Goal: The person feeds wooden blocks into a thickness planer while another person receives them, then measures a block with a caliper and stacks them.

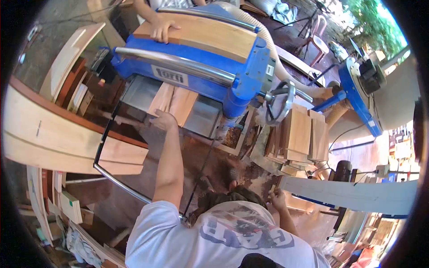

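Observation:
Two light wooden boards (182, 105) stick out side by side from beneath a blue planer (192, 82). My left hand (164, 119) touches the near end of the left board, its fingers apart. Low beside my body, my right hand (277, 198) is closed around something small and yellowish, too small to make out. A wide wooden board (210, 33) lies on top of the machine. Another person's hand (163, 29) rests on that board.
A handwheel (280, 102) juts from the machine's right side. Stacked boards (297, 134) stand to its right. Long curved panels (67, 129) lie at left, near a metal bar frame (123, 185). A blue machine (357, 94) and a ribbed hose (268, 44) are farther back.

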Demonstrator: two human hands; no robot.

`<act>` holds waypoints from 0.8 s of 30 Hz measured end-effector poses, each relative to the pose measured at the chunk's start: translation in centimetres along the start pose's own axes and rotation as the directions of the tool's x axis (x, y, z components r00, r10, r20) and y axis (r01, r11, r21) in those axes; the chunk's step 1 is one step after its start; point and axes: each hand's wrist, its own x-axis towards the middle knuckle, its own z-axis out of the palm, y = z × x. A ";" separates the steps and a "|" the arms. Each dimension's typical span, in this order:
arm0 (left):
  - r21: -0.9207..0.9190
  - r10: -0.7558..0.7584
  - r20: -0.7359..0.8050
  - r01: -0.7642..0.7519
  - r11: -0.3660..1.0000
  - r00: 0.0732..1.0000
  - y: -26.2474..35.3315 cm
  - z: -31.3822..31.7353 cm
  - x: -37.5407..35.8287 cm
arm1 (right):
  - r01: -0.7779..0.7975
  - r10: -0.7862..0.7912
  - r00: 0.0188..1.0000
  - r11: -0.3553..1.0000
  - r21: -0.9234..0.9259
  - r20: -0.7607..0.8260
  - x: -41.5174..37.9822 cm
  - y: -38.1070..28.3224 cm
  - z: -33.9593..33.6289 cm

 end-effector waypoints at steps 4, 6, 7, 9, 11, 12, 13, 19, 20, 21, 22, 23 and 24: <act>0.461 0.081 0.031 -0.086 0.883 0.996 -3.5 3.4 2.8 | -0.072 0.104 0.990 0.954 0.291 -0.098 5.0 -1.4 -0.8; 0.470 0.001 0.069 -0.034 0.882 0.998 -2.3 3.4 1.2 | -0.221 0.279 0.938 0.938 0.265 -0.206 6.9 -2.0 -2.6; 0.462 -0.038 0.096 -0.011 0.887 0.995 -1.9 3.0 0.6 | -0.228 0.347 0.901 0.890 0.395 -0.262 8.3 -0.4 -2.4; 0.382 -0.142 0.128 0.083 0.920 0.981 -1.0 0.5 -0.7 | -0.327 0.554 0.823 0.643 0.692 -0.126 11.1 1.7 -2.7; 0.174 -0.208 0.197 0.175 0.969 0.958 0.4 -3.5 -5.4 | -0.289 0.601 0.799 0.401 0.869 -0.011 11.9 -0.2 -5.5; 0.176 -0.181 0.206 0.146 0.974 0.962 -1.4 -5.3 -6.1 | -0.270 0.603 0.796 0.264 0.926 0.060 12.6 -0.6 -6.4; 0.177 -0.154 0.215 0.117 0.977 0.964 -3.2 -7.1 -6.9 | -0.292 0.571 0.807 0.165 0.942 0.150 14.7 0.9 -5.8; 0.296 0.267 0.236 -0.330 0.896 0.935 -10.3 -21.8 -13.8 | -0.628 0.730 0.486 0.674 0.388 -0.482 23.2 2.0 -6.4; 0.285 0.305 0.248 -0.371 0.884 0.919 -10.8 -23.9 -14.7 | -0.615 0.666 0.531 0.728 0.302 -0.525 23.6 2.0 -8.5; 0.264 0.365 0.279 -0.436 0.860 0.889 -10.6 -25.0 -16.0 | -0.601 0.597 0.573 0.772 0.207 -0.562 23.7 2.0 -10.1; 0.244 0.415 0.312 -0.494 0.835 0.855 -10.4 -26.4 -17.6 | -0.601 0.586 0.642 0.785 0.151 -0.493 23.6 1.6 -11.4; 0.217 0.461 0.343 -0.546 0.809 0.819 -10.2 -27.6 -19.4 | -0.592 0.570 0.704 0.801 0.095 -0.423 23.7 1.2 -12.8; 0.195 0.424 0.417 -0.535 0.822 0.804 -9.7 -27.9 -21.3 | -0.576 0.552 0.756 0.816 0.042 -0.351 24.0 1.0 -13.5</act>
